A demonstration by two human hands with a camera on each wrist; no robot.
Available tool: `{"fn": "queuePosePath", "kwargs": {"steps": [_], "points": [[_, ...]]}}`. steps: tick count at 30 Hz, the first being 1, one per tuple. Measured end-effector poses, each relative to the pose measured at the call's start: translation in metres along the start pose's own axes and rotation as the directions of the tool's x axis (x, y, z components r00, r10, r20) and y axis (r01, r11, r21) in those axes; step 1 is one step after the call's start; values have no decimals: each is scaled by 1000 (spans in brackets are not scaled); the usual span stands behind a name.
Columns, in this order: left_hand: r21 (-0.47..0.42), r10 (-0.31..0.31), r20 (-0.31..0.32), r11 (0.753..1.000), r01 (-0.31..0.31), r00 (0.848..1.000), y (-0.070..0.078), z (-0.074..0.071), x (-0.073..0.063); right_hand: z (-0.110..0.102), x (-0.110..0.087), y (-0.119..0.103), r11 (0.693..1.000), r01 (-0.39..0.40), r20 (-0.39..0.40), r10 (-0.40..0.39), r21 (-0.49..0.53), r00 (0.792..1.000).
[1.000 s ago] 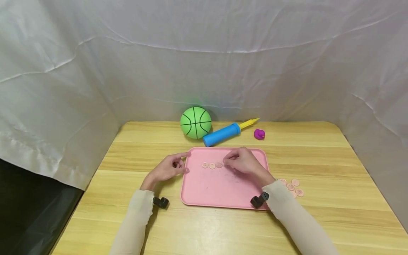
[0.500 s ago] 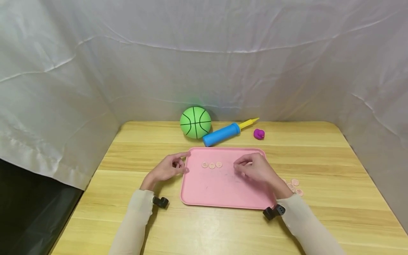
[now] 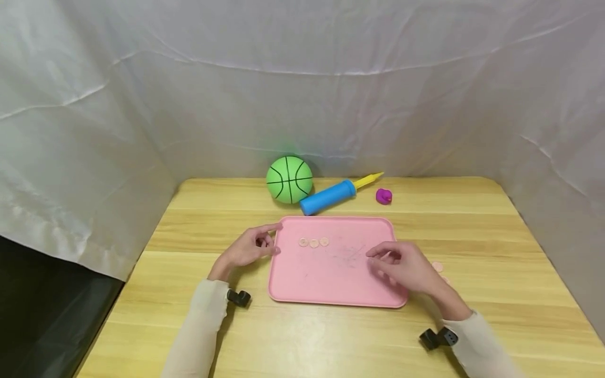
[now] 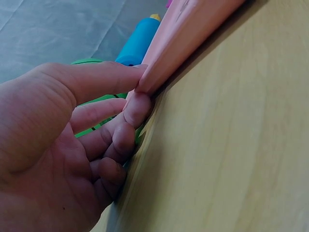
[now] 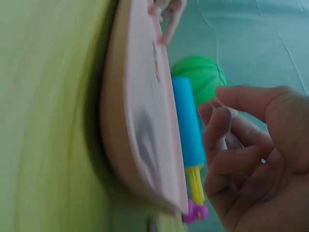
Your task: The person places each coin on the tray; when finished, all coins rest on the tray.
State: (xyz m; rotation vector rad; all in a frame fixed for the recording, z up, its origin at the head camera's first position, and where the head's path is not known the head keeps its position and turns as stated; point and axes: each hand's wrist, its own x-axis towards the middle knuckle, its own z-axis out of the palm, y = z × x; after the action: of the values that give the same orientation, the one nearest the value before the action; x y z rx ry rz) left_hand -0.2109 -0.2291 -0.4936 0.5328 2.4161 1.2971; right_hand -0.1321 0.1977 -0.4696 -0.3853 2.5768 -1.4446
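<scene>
Three small round tan discs (image 3: 314, 243) lie side by side in a row on a pink tray (image 3: 326, 291), in its upper left part. My left hand (image 3: 247, 248) pinches the tray's left edge; the left wrist view shows thumb and fingertips at the rim (image 4: 154, 72). Over the tray's right side is my right hand (image 3: 402, 265), its fingers loosely bent. Nothing shows between thumb and fingertips in the right wrist view. More discs (image 3: 437, 266) lie on the table right of the tray, partly hidden behind the right hand and wrist.
Behind the tray are a green ball (image 3: 289, 179) with black basketball lines, a blue hand pump (image 3: 328, 197) with a yellow nozzle, and a purple toy duck (image 3: 384, 197). Pale grey cloth (image 3: 331, 105) hangs around the wooden table (image 3: 302, 336).
My right hand has moved from beside the row of discs to the right and nearer the body, toward the loose discs. The left hand stays at the tray's edge.
</scene>
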Motion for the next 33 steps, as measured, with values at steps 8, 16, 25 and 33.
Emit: {"fn": "queuePosePath", "kwargs": {"steps": [8, 16, 25, 33], "points": [[0, 3, 4, 1000, -3, 1000, 1, 0, 1, -36, -17, 21, 999, -12, -45, 10, -52, 999], [4, 8, 2, 1000, -8, 1000, 1, 0, 1, -66, -30, 45, 995, -75, -62, 71, -62, 996], [9, 0, -11, 1000, 0, 1000, -1, 1, 1, -95, -35, 73, 991, -113, -84, 106, -78, 991], [11, 7, -16, 1000, -6, 1000, -1, 0, 1, -100, -37, 96, 998, -32, -59, 29, -58, 998]]}}
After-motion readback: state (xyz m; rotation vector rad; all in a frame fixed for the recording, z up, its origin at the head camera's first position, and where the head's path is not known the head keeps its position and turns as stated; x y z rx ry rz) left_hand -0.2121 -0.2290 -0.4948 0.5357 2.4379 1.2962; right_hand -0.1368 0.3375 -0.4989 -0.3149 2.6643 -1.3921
